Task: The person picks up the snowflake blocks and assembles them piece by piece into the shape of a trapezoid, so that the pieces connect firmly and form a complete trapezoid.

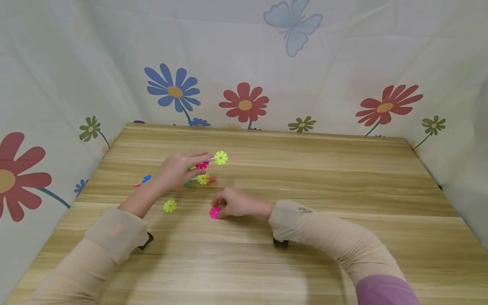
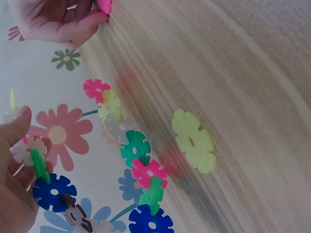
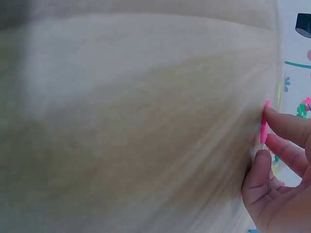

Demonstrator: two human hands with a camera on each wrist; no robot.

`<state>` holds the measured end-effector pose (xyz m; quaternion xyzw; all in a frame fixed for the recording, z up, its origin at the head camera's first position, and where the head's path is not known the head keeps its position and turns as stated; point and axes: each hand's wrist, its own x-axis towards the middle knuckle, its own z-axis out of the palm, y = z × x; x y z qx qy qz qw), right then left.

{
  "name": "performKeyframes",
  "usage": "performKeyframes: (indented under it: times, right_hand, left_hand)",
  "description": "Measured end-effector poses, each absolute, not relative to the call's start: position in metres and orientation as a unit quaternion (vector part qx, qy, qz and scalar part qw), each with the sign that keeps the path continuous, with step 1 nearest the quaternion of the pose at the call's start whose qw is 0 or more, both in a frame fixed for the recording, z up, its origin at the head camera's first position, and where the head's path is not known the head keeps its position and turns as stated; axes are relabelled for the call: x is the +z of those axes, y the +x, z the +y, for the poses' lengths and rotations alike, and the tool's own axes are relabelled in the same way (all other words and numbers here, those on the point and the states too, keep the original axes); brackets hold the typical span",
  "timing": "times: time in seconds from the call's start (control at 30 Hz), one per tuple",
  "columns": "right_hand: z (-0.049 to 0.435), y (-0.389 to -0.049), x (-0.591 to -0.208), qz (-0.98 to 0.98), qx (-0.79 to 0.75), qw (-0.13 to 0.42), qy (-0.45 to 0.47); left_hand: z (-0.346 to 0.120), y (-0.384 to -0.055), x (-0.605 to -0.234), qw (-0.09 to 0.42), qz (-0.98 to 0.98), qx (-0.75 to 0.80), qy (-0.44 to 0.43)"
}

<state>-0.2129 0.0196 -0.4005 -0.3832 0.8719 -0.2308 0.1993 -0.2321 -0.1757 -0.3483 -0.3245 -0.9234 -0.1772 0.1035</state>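
My left hand holds a chain of interlocking notched plastic discs. In the left wrist view a blue disc hangs just below the fingers, joined by a green one. The chain loops on through another blue disc, a teal disc and a pink end disc. At the chain's far end in the head view is a yellow disc. My right hand pinches a single pink disc between thumb and fingers, close over the table, to the right of and nearer than the left hand.
A loose yellow disc lies on the wooden table, below the left wrist. A flower-printed curtain surrounds the table's back and sides. Dark wrist devices show under both cuffs.
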Motion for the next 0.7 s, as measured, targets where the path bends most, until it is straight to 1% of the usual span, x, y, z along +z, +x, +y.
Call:
performKeyframes:
  times: [0.17,0.3,0.6,0.7]
  right_hand:
    - [0.021,-0.213,-0.402,0.875,-0.233,0.19,-0.379]
    - [0.023,-0.213,-0.403,0.865,-0.272,0.187,-0.378]
    - [0.041,-0.216,-0.409,0.835,-0.384,0.233,-0.318]
    - [0.051,-0.215,-0.411,0.816,-0.43,0.262,-0.285]
  left_hand:
    - [-0.176,-0.231,-0.348,0.097,-0.926,-0.175,-0.321]
    - [-0.176,-0.23,-0.348,0.098,-0.925,-0.174,-0.323]
    - [-0.172,-0.227,-0.35,0.108,-0.92,-0.174,-0.335]
    - [-0.17,-0.226,-0.351,0.108,-0.918,-0.175,-0.34]
